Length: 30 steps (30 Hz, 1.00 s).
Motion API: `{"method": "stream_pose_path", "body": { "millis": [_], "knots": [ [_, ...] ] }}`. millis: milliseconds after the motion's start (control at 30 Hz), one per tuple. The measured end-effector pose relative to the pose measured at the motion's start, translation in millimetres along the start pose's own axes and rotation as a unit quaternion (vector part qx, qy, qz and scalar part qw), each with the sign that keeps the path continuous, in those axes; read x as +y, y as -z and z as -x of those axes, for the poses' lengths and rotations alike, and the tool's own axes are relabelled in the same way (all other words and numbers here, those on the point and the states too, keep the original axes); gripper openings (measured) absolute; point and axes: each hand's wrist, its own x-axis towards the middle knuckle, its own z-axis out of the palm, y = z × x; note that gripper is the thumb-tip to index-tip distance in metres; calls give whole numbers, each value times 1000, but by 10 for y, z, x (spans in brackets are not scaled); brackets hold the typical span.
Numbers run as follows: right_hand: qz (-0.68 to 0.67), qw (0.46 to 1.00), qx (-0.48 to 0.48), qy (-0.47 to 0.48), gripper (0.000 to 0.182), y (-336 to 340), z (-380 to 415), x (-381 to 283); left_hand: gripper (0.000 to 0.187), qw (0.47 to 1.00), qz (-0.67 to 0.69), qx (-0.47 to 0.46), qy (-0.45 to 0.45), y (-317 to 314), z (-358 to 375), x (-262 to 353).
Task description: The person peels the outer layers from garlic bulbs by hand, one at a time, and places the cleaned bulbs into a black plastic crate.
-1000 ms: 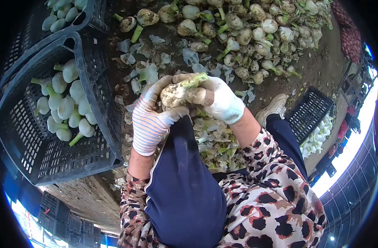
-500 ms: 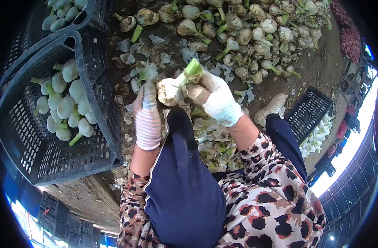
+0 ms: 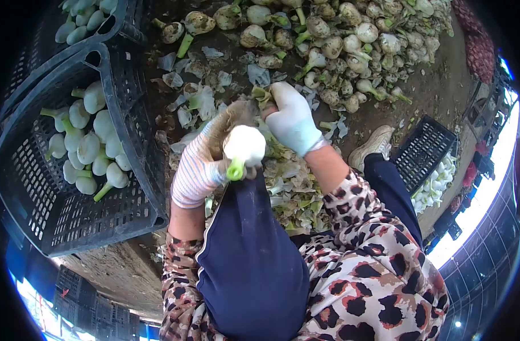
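At frame centre, the left hand [image 3: 200, 162] grips a peeled white bulb [image 3: 244, 145], its green stalk pointing down. The right hand [image 3: 291, 119] pinches loose peel [image 3: 261, 95] just above. A black crate [image 3: 129, 122] of cleaned bulbs sits left; unpeeled bulbs [image 3: 339, 40] pile at the top.
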Motion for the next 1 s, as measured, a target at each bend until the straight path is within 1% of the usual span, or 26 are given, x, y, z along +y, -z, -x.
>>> {"method": "stream_pose_path", "body": {
  "millis": [33,100,133,167,200,233,267,300,333,367,400,433,467,533,567,600,633,700,733,767,800,833,900,933,967,1000],
  "knots": [
    [71,997,-11,-23,19,-59,-46,71,108,1000,0,-3,1,6,18,-16],
    [130,990,-53,-10,38,-36,42,123,105,999,-49,-13,4,48,41,-49],
    [128,990,-55,-9,38,4,90,117,96,994,-108,10,-21,47,32,-53],
    [38,998,-49,8,49,72,159,107,96,994,-107,13,-19,59,32,-66],
    [-51,997,-43,24,61,136,218,82,90,995,-95,3,-35,71,25,-88],
    [-51,997,-46,23,61,192,275,30,84,995,-82,-7,-52,78,13,-103],
    [-309,942,-126,-31,65,265,323,-37,76,980,-171,-5,-98,76,-23,-105],
    [-543,813,-193,-82,70,357,360,-108,68,955,-259,-5,-144,66,-61,-102],
    [-371,900,-222,-60,62,473,376,-191,64,926,-341,5,-160,43,-78,-84],
    [-466,853,-192,-133,57,429,385,-296,59,890,-421,17,-175,19,-89,-51],
    [-497,840,-175,-131,55,395,379,-273,59,889,-423,17,-176,-20,-69,-27],
    [-527,825,-160,-130,53,357,376,-248,53,886,-433,68,-150,-69,-21,-17],
    [-528,823,-163,-130,53,343,370,-240,47,880,-442,120,-123,-87,12,-14],
    [-387,914,-111,-48,51,328,391,-218,43,873,-456,112,-133,-49,14,-33],
    [-389,913,-113,-50,51,335,387,-207,39,866,-468,100,-146,-36,14,-41],
    [-283,952,-104,46,52,355,352,-199,36,840,-511,94,-156,-97,4,18],
    [-171,971,-91,140,52,370,326,-206,36,839,-512,95,-156,-84,-7,23],
    [-160,973,-80,147,52,405,323,-261,28,803,-571,80,-151,-49,-40,6],
    [-140,972,-82,172,52,438,315,-287,28,803,-570,80,-151,-20,-52,-6],
    [-121,969,-83,198,51,451,316,-301,24,767,-608,67,-196,17,-61,-15],
    [-121,969,-84,197,51,447,329,-309,20,726,-642,52,-240,35,-64,-20],
    [-123,970,-84,194,51,443,342,-321,20,727,-642,52,-240,27,-69,-10],
    [-123,970,-84,193,50,439,350,-330,13,705,-653,63,-270,9,-80,22],
    [-138,971,-97,171,51,426,361,-322,13,705,-652,64,-271,19,-77,2],
    [-152,971,-110,148,51,410,373,-309,11,759,-599,90,-240,39,-79,-41],
    [-151,971,-109,149,51,367,401,-283,10,807,-540,115,-207,54,-89,-83]
  ]
}}
